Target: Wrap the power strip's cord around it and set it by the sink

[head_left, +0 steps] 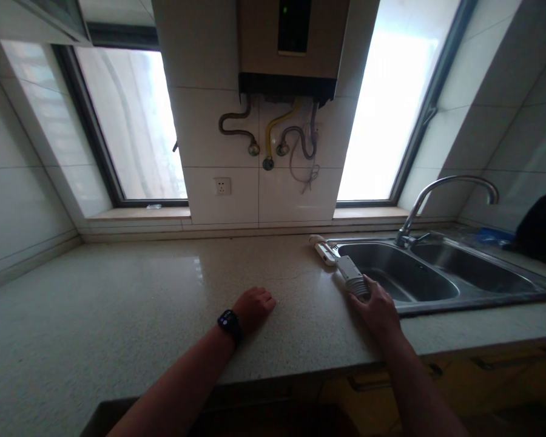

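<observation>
My right hand is closed around the near end of a white power strip, with a white cord coiled close to my fingers. The strip lies at a slant beside the left edge of the sink. Just beyond its far end, a second white power strip rests on the countertop, with a pale cord bundle behind it. My left hand rests on the countertop with its fingers curled together and nothing visible in them. A black watch is on that wrist.
A double steel sink with a curved faucet is set in at the right. A water heater with hoses hangs on the tiled wall above a socket. Drawer handles lie below the counter edge.
</observation>
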Action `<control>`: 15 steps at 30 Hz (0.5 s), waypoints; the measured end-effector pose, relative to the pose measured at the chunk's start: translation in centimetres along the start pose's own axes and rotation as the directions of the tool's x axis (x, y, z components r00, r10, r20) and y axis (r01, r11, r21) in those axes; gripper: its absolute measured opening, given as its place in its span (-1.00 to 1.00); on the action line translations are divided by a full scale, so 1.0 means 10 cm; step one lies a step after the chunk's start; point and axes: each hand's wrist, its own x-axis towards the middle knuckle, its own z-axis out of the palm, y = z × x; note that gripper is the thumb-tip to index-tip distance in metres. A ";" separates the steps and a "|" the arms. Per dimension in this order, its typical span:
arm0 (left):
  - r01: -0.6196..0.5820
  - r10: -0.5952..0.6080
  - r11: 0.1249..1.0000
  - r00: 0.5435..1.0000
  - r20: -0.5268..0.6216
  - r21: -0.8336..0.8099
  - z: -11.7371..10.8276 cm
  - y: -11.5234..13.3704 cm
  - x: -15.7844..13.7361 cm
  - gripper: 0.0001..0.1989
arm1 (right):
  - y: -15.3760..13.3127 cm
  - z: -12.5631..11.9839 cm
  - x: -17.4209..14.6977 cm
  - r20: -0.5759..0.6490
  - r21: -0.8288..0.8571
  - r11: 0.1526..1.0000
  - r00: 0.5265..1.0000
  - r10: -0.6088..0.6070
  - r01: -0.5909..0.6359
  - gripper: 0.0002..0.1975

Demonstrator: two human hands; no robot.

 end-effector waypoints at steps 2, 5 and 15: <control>0.005 -0.005 1.000 1.000 0.001 -0.002 -0.01 0.00 0.00 -0.73 | 0.03 0.02 0.03 0.026 0.029 0.996 0.997 0.078 -0.079 -0.23; 0.015 -0.015 1.000 1.000 0.000 -0.004 -0.02 0.01 0.00 -0.73 | 0.07 0.04 0.05 0.053 0.086 0.986 0.989 0.138 -0.142 -0.23; 0.039 -0.039 0.999 0.999 -0.002 -0.028 -0.01 0.00 -0.01 -0.73 | 0.12 0.09 -0.05 -0.055 0.013 1.000 0.998 -0.021 0.022 -0.21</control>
